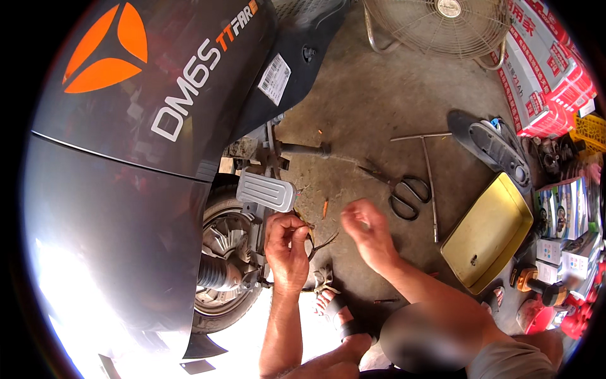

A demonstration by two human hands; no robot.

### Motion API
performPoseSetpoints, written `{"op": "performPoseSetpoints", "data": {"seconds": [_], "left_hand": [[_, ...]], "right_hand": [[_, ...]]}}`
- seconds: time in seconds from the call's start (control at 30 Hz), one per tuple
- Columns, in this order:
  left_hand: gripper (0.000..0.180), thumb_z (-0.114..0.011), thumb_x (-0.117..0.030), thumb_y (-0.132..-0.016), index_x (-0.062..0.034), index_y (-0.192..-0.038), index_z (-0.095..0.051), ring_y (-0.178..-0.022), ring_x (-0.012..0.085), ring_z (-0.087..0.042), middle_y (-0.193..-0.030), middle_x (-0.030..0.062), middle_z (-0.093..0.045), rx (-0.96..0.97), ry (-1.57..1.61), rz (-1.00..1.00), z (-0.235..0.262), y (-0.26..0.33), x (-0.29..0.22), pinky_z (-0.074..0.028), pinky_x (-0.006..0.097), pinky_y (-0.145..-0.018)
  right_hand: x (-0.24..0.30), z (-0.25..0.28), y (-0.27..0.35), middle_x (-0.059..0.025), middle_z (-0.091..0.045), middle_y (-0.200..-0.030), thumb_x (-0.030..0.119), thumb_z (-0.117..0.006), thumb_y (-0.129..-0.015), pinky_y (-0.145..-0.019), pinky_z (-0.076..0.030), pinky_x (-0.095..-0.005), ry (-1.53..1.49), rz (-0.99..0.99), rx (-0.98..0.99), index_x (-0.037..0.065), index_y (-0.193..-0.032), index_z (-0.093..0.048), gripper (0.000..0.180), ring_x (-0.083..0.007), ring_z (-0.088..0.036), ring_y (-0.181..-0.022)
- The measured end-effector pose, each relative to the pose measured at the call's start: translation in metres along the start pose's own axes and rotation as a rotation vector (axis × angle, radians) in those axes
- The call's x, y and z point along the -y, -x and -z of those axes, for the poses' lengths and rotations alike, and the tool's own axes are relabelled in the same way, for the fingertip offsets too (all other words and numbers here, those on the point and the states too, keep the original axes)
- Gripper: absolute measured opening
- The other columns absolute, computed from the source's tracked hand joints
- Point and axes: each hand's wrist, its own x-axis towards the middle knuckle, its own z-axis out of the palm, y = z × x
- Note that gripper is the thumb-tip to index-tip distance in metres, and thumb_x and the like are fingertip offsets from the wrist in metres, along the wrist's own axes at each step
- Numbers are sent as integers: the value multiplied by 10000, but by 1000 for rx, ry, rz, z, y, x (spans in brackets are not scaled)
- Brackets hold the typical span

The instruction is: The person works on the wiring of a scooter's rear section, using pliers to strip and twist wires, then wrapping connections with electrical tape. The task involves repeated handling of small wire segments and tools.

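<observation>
My left hand (287,246) pinches thin dark wires (319,241) that come out beside the rear wheel (224,252) of a dark grey electric scooter (126,164). It sits just below the scooter's ribbed silver footrest (266,191). A short way to the right hovers my right hand (369,234), fingers curled and slightly blurred, with nothing clearly in it. Below both hands is my foot in a sandal (334,306).
On the concrete floor lie black scissors (407,189), a T-handle wrench (429,170), a yellow tray (489,234) and a dark plastic panel (499,148). A floor fan (442,25) stands at the back. Red-and-white cartons (543,69) and small boxes (565,221) line the right.
</observation>
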Motion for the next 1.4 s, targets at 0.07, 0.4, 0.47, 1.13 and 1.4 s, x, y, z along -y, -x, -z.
{"op": "performPoseSetpoints", "data": {"seconds": [0.07,0.4,0.47,1.13,1.4], "left_hand": [[76,-588,1,-915,-16,-956,-526,-724,93,-519,-917,36,-542,-4,23,131,0,3,-6,-450,225,-654],[95,-542,48,-914,-35,-949,-511,-695,70,-485,-814,13,-547,0,52,167,-1,3,-9,-437,217,-625],[85,-536,29,-926,-33,-974,-505,-726,78,-494,-854,24,-548,37,62,153,1,2,-9,-443,220,-651],[66,-537,1,-940,-23,-996,-513,-787,82,-494,-891,27,-535,32,185,156,17,-1,-8,-479,237,-704],[69,-542,-2,-936,-30,-994,-517,-801,82,-489,-915,22,-524,18,222,137,13,0,-7,-468,233,-709]], "right_hand": [[-12,7,10,-16,-597,-925,55,-641,-855,-783,-449,-268,-270,-118,-104,50,-988,-586,144,-105,-550,-845],[-13,-53,56,-9,-616,-952,126,-633,-925,-758,-432,-266,-1104,-577,187,62,-1029,-622,122,-117,-555,-854],[-14,-59,56,-6,-611,-927,121,-634,-928,-736,-422,-271,-1092,-563,143,67,-1015,-619,104,-109,-537,-822],[-7,-23,27,-1,-606,-989,141,-618,-918,-789,-435,-284,-421,-256,-56,77,-1077,-609,171,-114,-541,-863],[49,-26,-22,-112,-661,-849,74,-672,-809,-788,-476,-367,368,207,198,23,-863,-668,74,-250,-630,-837]]}}
